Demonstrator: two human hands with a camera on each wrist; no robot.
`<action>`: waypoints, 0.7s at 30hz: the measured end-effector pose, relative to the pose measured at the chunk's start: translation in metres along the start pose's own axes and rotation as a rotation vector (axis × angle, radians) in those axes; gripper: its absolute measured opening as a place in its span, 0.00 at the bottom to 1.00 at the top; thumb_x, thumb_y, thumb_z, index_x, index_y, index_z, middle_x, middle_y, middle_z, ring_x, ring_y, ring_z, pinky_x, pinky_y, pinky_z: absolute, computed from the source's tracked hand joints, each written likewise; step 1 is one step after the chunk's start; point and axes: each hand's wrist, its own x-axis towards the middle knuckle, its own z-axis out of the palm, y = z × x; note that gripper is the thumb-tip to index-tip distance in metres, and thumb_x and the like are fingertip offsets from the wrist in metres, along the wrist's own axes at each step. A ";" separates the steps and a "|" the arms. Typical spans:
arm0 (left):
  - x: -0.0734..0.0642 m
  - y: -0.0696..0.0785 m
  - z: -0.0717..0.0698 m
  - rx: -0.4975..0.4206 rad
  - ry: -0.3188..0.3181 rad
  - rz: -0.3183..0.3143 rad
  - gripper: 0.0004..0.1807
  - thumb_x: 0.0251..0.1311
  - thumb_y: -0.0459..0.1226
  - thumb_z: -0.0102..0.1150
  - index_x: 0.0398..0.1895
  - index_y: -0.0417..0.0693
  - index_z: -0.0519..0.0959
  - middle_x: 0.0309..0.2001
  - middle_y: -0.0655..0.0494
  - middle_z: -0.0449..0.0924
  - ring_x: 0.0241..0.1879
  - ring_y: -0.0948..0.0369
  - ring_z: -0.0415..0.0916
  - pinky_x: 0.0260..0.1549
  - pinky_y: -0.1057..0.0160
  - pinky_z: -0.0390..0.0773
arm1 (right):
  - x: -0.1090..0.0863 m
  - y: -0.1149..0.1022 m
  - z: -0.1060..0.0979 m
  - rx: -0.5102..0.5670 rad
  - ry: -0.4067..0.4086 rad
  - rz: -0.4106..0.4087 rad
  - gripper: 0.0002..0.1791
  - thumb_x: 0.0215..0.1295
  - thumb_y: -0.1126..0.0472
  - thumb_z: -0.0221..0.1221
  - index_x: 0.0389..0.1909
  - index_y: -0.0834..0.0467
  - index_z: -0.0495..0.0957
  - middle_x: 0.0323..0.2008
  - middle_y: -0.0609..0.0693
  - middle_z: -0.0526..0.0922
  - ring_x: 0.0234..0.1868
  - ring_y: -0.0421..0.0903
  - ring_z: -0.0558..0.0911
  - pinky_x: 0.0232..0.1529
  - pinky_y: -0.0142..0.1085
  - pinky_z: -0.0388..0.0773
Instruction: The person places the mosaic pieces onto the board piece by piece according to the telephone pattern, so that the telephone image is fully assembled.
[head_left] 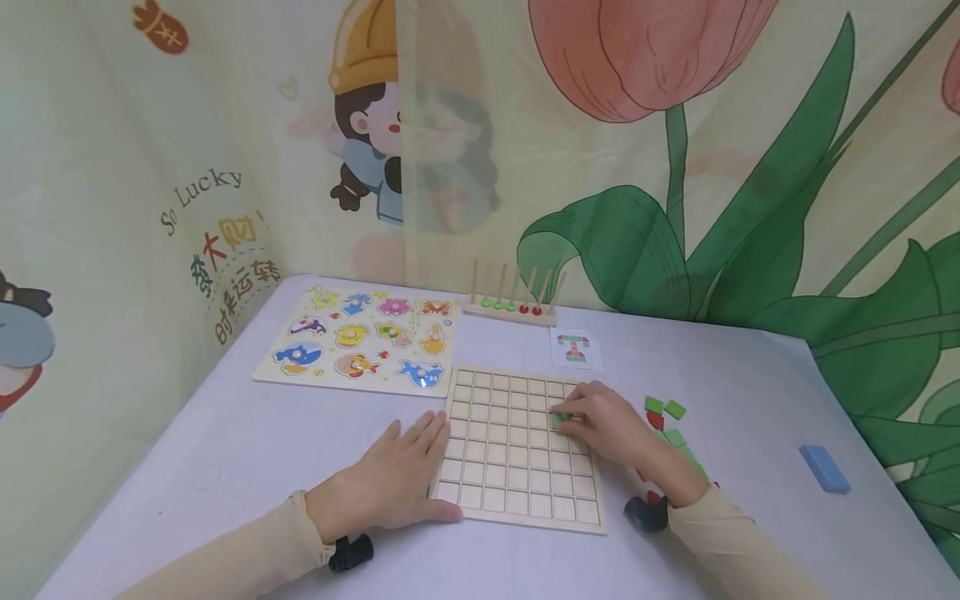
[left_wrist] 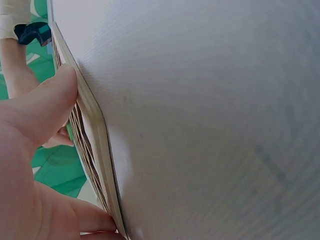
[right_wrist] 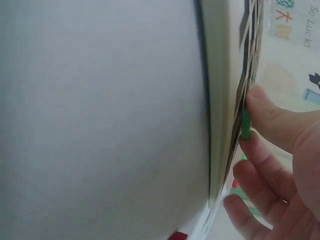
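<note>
A wooden grid board [head_left: 498,458] with square cells lies flat on the table. My right hand [head_left: 611,425] reaches over its right side and pinches a green square tile [head_left: 558,419] between thumb and fingertip. In the right wrist view the green tile [right_wrist: 246,122] stands on edge against the board's grid face. My left hand [head_left: 390,471] rests against the board's left edge, fingers straight, thumb at the lower left corner. The left wrist view shows that thumb [left_wrist: 55,97] lying on the board's rim [left_wrist: 92,107]. Loose green tiles [head_left: 675,437] lie beside my right wrist, with a red piece [head_left: 656,421] among them.
Behind the board lie an animal knob puzzle [head_left: 322,312] and a pattern card [head_left: 576,348] with a red and green figure. A peg rack [head_left: 510,313] with green and red beads stands at the back. A blue block [head_left: 825,468] is far right.
</note>
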 end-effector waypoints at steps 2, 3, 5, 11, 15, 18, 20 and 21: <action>0.000 0.000 0.000 0.007 0.000 0.000 0.61 0.59 0.73 0.54 0.81 0.38 0.54 0.83 0.43 0.50 0.83 0.47 0.48 0.76 0.35 0.56 | 0.001 -0.002 0.000 0.005 -0.004 -0.010 0.17 0.59 0.57 0.74 0.51 0.52 0.89 0.38 0.41 0.84 0.40 0.38 0.74 0.40 0.32 0.75; 0.000 0.000 0.000 0.008 0.000 0.000 0.60 0.59 0.73 0.54 0.81 0.38 0.54 0.83 0.43 0.50 0.83 0.47 0.48 0.76 0.35 0.56 | 0.002 -0.002 0.000 0.007 -0.007 -0.013 0.17 0.59 0.57 0.74 0.50 0.53 0.89 0.38 0.41 0.84 0.40 0.38 0.74 0.39 0.31 0.75; 0.000 0.000 0.000 0.012 0.003 0.002 0.61 0.59 0.73 0.55 0.80 0.38 0.55 0.83 0.43 0.50 0.82 0.47 0.49 0.76 0.35 0.56 | 0.003 -0.004 0.000 0.015 -0.014 -0.012 0.17 0.59 0.58 0.74 0.50 0.54 0.89 0.37 0.42 0.83 0.38 0.38 0.72 0.37 0.30 0.73; 0.000 0.001 -0.001 0.007 0.008 0.007 0.61 0.58 0.73 0.56 0.80 0.37 0.55 0.82 0.42 0.51 0.82 0.47 0.49 0.75 0.35 0.56 | 0.004 -0.005 0.000 0.029 -0.026 -0.003 0.18 0.58 0.60 0.74 0.50 0.56 0.89 0.36 0.43 0.82 0.35 0.38 0.72 0.35 0.29 0.71; -0.001 0.001 -0.001 0.010 0.010 0.009 0.60 0.59 0.72 0.55 0.80 0.37 0.55 0.82 0.42 0.51 0.82 0.47 0.50 0.75 0.35 0.57 | 0.006 -0.006 -0.001 0.026 -0.026 -0.016 0.18 0.57 0.61 0.74 0.50 0.57 0.89 0.35 0.43 0.83 0.34 0.39 0.72 0.34 0.29 0.70; 0.000 0.001 -0.001 0.009 0.011 0.006 0.60 0.59 0.72 0.55 0.80 0.37 0.55 0.82 0.42 0.51 0.82 0.47 0.50 0.75 0.35 0.56 | 0.006 -0.005 -0.001 0.029 -0.030 -0.004 0.18 0.58 0.61 0.74 0.50 0.56 0.89 0.35 0.43 0.83 0.34 0.38 0.71 0.34 0.29 0.69; 0.000 0.001 -0.001 0.009 0.011 0.004 0.61 0.58 0.73 0.55 0.80 0.37 0.55 0.82 0.42 0.52 0.82 0.47 0.50 0.75 0.35 0.56 | 0.006 -0.006 -0.001 0.037 -0.028 0.005 0.19 0.58 0.60 0.74 0.51 0.56 0.89 0.36 0.43 0.83 0.34 0.38 0.71 0.34 0.29 0.69; 0.001 0.001 -0.001 0.009 0.011 0.003 0.61 0.58 0.73 0.56 0.80 0.37 0.56 0.82 0.42 0.52 0.82 0.47 0.50 0.75 0.35 0.56 | 0.005 -0.006 -0.001 0.043 -0.025 0.011 0.19 0.58 0.60 0.74 0.51 0.56 0.88 0.36 0.43 0.83 0.34 0.38 0.71 0.34 0.29 0.69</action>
